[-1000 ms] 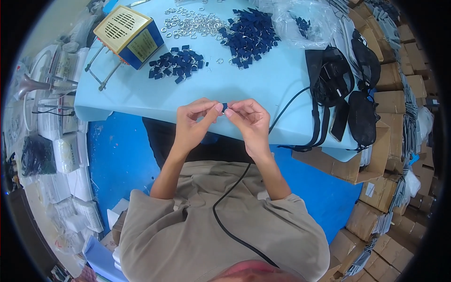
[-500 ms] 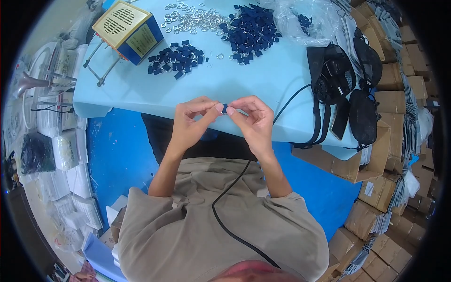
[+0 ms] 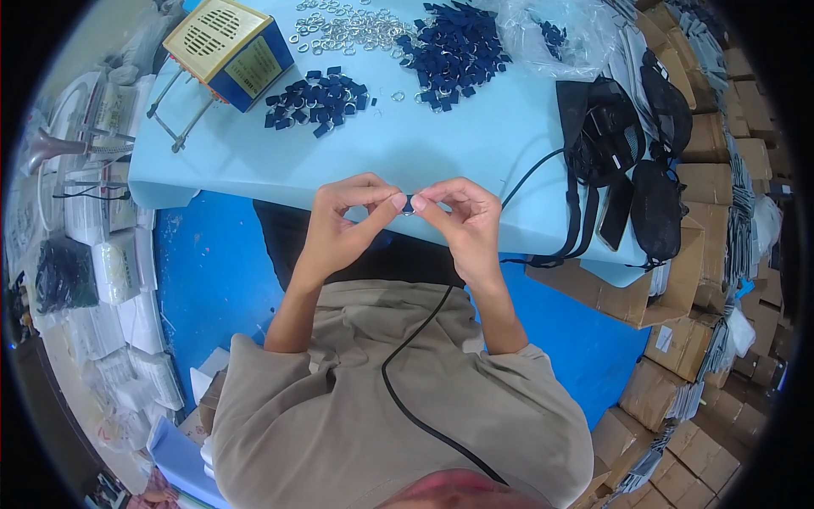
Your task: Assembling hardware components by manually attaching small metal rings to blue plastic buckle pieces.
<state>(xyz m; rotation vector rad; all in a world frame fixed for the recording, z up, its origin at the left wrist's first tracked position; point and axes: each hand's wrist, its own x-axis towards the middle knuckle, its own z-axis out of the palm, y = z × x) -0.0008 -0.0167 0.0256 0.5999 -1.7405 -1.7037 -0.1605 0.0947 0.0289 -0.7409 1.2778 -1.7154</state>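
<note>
Between my fingertips, near the front edge of the table [image 3: 356,157], is a small dark blue fabric tab [image 3: 408,204] with a bit of metal ring showing below it. My left hand [image 3: 346,222] pinches its left end with thumb and forefinger. The right end is pinched by my right hand [image 3: 469,222] in the same way. Farther back lies a small pile of blue tabs with rings [image 3: 318,100]. To its right is a larger heap of blue tabs [image 3: 458,55], beside scattered silver metal rings [image 3: 352,30]. A single ring [image 3: 398,97] lies between the two blue piles.
A blue and gold vented box [image 3: 254,69] on metal legs stands at the back left. At the back right lies a clear plastic bag [image 3: 585,38]. Black pouches [image 3: 606,136], a phone [image 3: 615,212] and a black cable occupy the right side. Cardboard boxes [image 3: 670,373] are stacked beyond the table.
Both hands keep their pinch on the tab and have come slightly lower and apart. A little of the ring now shows below the tab.
</note>
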